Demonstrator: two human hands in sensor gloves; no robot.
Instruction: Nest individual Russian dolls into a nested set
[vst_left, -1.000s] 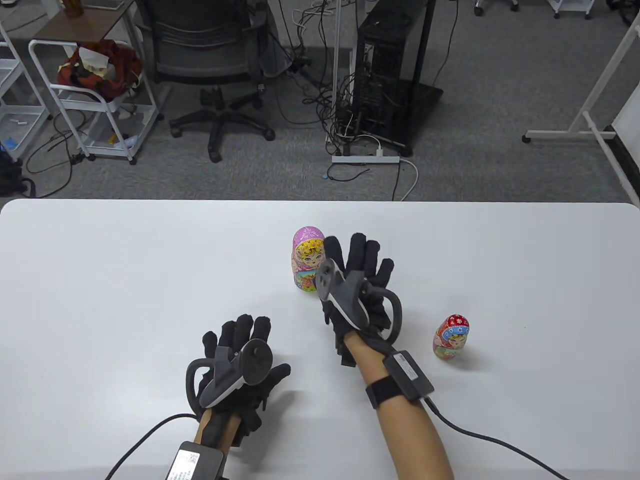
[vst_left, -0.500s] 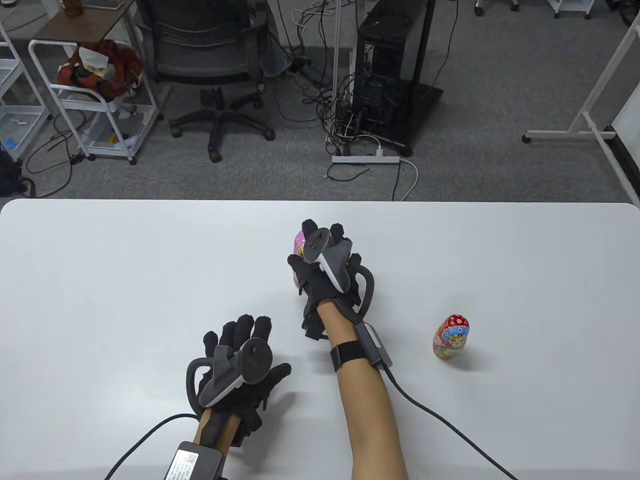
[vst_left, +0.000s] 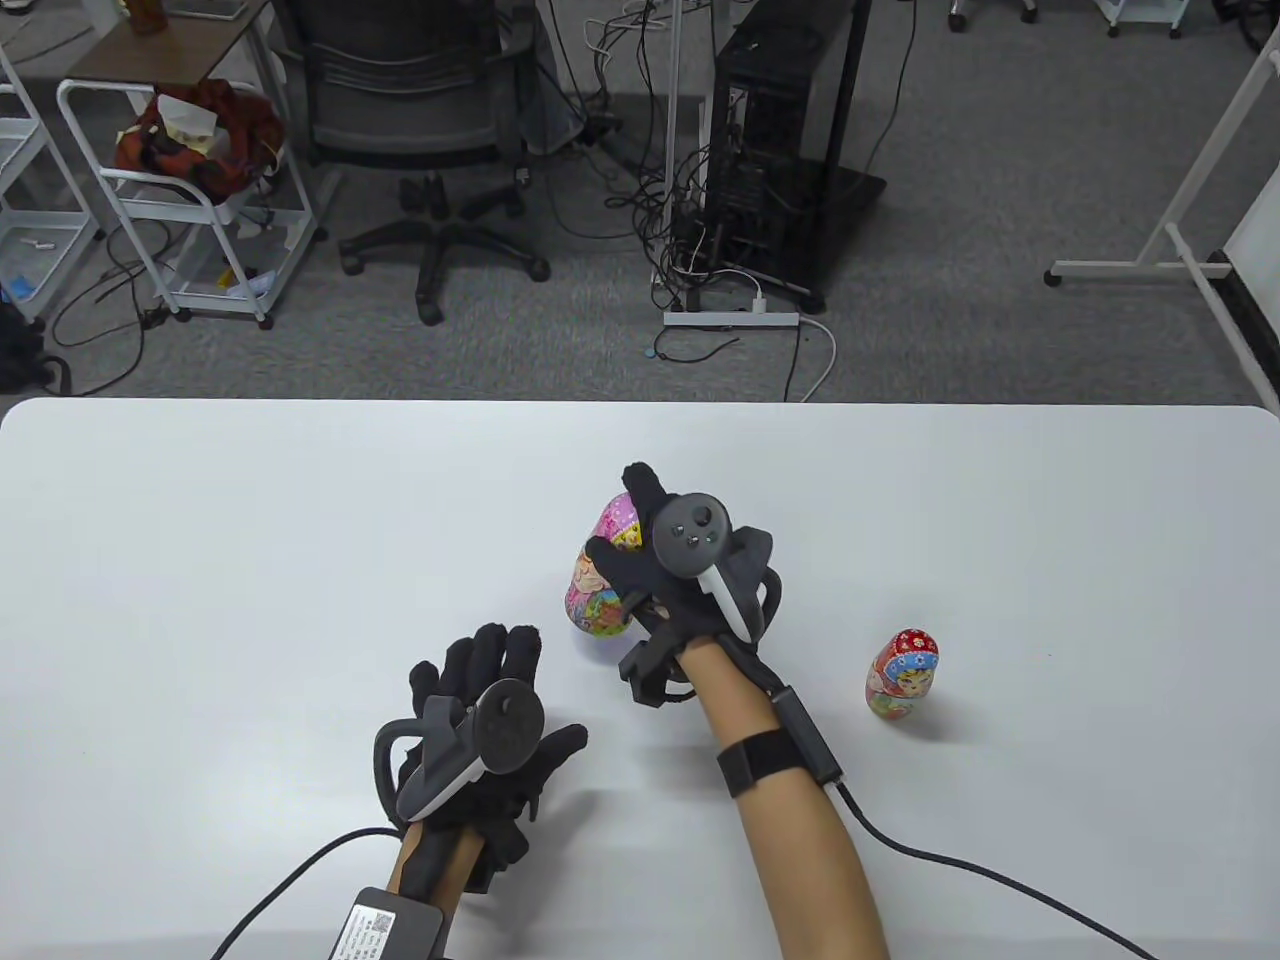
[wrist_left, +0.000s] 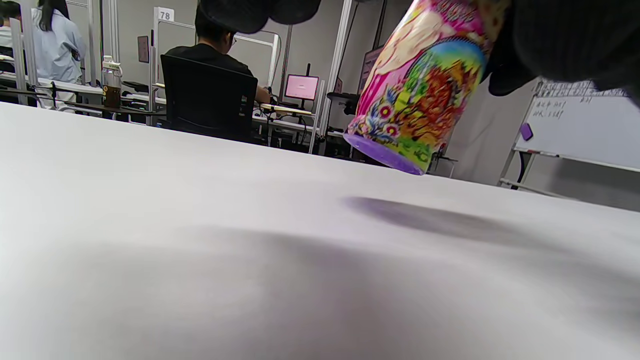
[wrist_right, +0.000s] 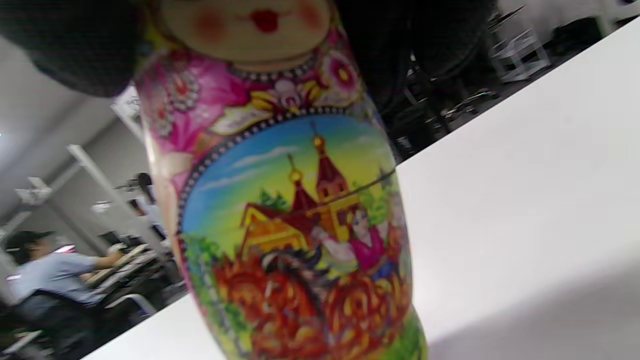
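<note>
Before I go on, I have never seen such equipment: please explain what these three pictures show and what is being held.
These are a person's two hands in black sensor gloves, each with a tracker strapped to its back. One camera looks down at the white table; the other two sit on the wrists, so they see from low and close. The right hand grips the large pink Russian doll, tilted and lifted off the table; the left wrist view shows its purple base above its shadow. The left hand holds nothing. A small red Russian doll stands upright at the right, untouched.
</note>
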